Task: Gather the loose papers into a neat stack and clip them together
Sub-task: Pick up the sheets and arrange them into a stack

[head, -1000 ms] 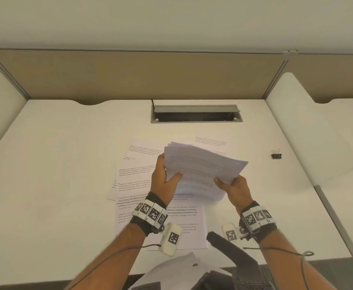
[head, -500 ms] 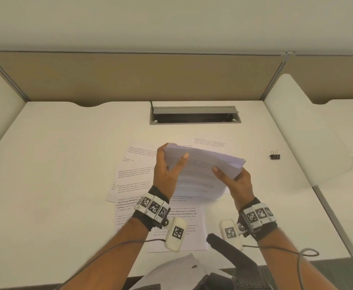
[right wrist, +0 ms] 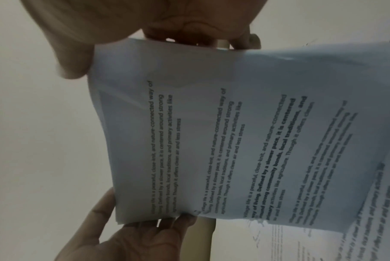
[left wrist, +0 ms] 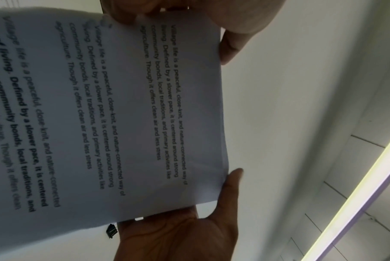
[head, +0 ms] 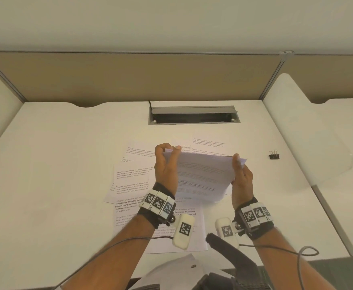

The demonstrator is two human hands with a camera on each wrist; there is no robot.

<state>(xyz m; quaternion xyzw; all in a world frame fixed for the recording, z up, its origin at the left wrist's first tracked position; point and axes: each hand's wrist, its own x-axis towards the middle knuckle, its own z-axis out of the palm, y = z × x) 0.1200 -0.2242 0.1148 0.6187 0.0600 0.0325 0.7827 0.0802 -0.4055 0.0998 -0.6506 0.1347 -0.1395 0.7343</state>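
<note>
I hold a stack of printed papers (head: 204, 174) above the desk, tilted with its far edge raised. My left hand (head: 169, 149) pinches its upper left corner, thumb in front and fingers behind. My right hand (head: 238, 164) grips the upper right edge, with the thumb on the top sheet. The left wrist view shows the stack (left wrist: 122, 106) between the two hands. In the right wrist view the stack (right wrist: 212, 141) bows slightly. Several loose sheets (head: 133, 176) still lie fanned out on the desk under and left of the stack. A black binder clip (head: 274, 155) lies apart at the right.
A grey cable tray (head: 194, 115) is set into the white desk (head: 56, 164) behind the papers. A beige partition (head: 129, 76) closes off the back. A dark chair armrest (head: 230, 252) juts in at the desk's near edge. White side panels stand at both sides.
Both hands have slid up along the stack's sides to its far corners. The stack has turned squarer to me and its far edge has risen.
</note>
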